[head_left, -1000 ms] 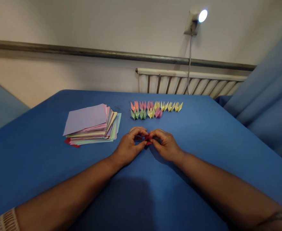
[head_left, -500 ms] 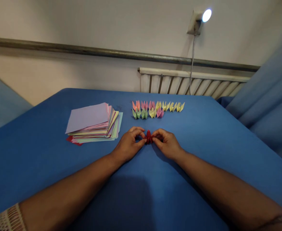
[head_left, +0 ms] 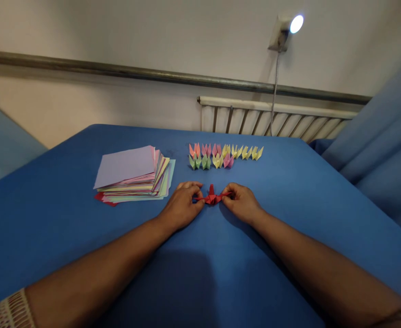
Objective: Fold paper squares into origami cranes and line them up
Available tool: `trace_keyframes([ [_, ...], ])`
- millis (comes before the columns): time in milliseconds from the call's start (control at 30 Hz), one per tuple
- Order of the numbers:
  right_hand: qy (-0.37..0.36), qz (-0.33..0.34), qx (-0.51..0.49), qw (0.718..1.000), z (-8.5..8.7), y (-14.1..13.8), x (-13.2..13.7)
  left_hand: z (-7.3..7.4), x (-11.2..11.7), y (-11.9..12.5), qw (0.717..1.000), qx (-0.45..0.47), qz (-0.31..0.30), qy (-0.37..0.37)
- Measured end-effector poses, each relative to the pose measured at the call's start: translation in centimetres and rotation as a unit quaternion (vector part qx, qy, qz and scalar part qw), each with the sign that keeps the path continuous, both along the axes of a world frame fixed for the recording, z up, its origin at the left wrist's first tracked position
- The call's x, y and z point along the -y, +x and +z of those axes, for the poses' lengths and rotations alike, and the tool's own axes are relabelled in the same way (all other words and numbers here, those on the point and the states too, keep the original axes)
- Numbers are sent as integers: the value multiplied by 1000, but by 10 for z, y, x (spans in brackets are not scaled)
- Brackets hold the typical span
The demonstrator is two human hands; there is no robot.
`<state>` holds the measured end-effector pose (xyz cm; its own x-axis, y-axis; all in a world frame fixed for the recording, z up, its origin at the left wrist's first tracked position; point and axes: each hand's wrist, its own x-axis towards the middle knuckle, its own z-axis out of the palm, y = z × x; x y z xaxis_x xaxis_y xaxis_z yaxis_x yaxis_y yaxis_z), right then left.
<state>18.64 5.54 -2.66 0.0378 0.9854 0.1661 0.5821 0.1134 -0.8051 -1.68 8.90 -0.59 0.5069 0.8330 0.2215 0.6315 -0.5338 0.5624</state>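
A small red folded paper figure [head_left: 212, 197] lies low over the blue table [head_left: 289, 218], stretched out sideways. My left hand [head_left: 182, 205] pinches its left tip and my right hand [head_left: 242, 203] pinches its right tip. Both hands rest on the table with fingers closed on the paper. Behind them stand two short rows of finished folded paper pieces [head_left: 223, 156] in pink, green and yellow.
A stack of coloured square paper sheets [head_left: 132, 174] lies to the left of my hands. A wall with a metal rail [head_left: 118, 71], a radiator [head_left: 272, 118] and a small lit lamp [head_left: 291, 25] is behind the table. Blue cloth [head_left: 381, 136] hangs at the right.
My hands have moved apart sideways, and the red paper has gone from a bunched upright shape to a wide, spread one. The view has shifted slightly.
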Motion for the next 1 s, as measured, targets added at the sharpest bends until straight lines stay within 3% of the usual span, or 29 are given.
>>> trace_keyframes([
  [433,-10,6,103,995,9,-1,3,6,2,0,999,-52,-3,3],
  [767,43,27,-15,999,5,-7,5,7,4,4,998,58,-12,22],
  [1000,25,75,-85,993,2,-5,6,13,9,7,997,70,-3,6],
])
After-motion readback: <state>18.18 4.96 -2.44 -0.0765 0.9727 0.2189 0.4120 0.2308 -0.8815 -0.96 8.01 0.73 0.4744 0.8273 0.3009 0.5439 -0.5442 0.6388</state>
